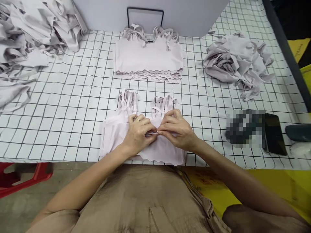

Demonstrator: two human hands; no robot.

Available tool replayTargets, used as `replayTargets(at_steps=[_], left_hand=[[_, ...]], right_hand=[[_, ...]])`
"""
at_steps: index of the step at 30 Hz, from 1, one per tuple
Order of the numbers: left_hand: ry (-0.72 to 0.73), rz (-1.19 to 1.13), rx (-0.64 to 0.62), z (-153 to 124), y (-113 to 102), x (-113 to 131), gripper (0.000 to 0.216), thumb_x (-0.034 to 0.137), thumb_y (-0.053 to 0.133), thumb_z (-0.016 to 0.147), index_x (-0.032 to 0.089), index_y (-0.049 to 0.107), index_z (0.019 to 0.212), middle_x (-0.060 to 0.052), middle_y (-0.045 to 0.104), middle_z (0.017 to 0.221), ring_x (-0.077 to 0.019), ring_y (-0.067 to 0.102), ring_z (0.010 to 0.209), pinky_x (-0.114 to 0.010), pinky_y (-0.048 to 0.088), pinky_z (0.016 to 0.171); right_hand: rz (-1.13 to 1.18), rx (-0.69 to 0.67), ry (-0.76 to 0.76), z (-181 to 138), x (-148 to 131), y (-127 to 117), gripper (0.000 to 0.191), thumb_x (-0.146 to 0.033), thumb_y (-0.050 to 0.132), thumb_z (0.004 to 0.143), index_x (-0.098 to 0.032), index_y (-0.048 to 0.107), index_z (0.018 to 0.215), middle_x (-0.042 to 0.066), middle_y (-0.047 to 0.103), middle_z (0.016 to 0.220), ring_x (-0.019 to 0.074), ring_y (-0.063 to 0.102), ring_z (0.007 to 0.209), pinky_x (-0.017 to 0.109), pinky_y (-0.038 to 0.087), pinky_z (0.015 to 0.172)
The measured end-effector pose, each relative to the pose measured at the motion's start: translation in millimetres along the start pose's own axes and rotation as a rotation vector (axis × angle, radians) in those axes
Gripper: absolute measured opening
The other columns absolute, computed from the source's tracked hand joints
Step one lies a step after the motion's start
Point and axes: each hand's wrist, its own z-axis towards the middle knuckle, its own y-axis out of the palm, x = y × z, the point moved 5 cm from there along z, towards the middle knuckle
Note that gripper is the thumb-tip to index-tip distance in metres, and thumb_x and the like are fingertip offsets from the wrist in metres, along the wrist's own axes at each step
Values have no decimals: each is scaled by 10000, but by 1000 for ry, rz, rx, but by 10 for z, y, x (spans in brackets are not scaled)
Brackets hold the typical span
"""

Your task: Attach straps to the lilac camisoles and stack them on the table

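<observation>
A stack of pale pink strappy tops (170, 152) lies flat near the table's front edge, its looped straps (127, 100) pointing away from me. My left hand (141, 132) rests over the middle of the stack, fingers closed in a pinch, a ring on one finger. Close against it, my right hand (176, 129) pinches with thumb and forefinger. Between the two sets of fingertips runs a short, thin, light piece; whether it is a strap, a thread or a small tool I cannot tell. The hands cover the upper middle of the top garment.
Farther back lies a second neat stack of tops (149, 58), before a grey panel (104, 16). Loose heaps of the same fabric are at the left (41, 29) and right (240, 61). A phone (274, 134) and a blurred-out dark object (243, 127) lie at right.
</observation>
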Motion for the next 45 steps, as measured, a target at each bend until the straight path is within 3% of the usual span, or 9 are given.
replayTargets(at_steps=[45], left_hand=[[20, -55, 5, 19, -27, 1, 122, 192, 683, 840, 191, 675, 719, 21, 656, 690, -168, 526, 750, -414, 275, 907]], right_hand=[[72, 120, -10, -50, -9, 27, 97, -148, 654, 898, -214, 710, 854, 37, 666, 739, 217, 522, 858, 438, 461, 816]])
